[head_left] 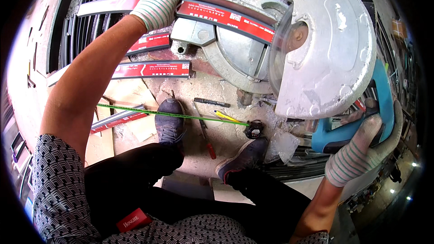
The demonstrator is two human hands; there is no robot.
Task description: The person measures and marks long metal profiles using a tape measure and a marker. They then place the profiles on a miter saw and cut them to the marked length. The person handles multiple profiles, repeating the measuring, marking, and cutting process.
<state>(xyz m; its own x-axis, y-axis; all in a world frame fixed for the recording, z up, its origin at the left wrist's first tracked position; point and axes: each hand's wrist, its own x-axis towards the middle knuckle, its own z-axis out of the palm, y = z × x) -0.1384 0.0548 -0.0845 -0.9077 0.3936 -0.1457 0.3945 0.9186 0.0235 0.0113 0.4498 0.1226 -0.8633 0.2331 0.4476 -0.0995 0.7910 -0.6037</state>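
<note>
A long profile strip covered in red printed film (228,18) lies across the grey metal base (242,52) of a miter saw. My left hand (158,10), in a white striped glove, is closed around this strip to the left of the saw. The strip's right end reaches the clear guard and the grey blade housing (332,49), so its tip is hidden. My right hand (357,156), gloved alike, wraps around the blue handle (384,92) of the saw. Whether a finger presses the trigger is hidden. The blade itself is mostly covered by the housing.
More red-filmed profiles (156,69) lie below the saw's left side, with dark profiles (97,7) farther off. Between my shoes are a tape measure (254,129) with its green blade drawn out leftward, a yellow knife (227,116), a black marker (212,102) and a red-handled screwdriver (211,150).
</note>
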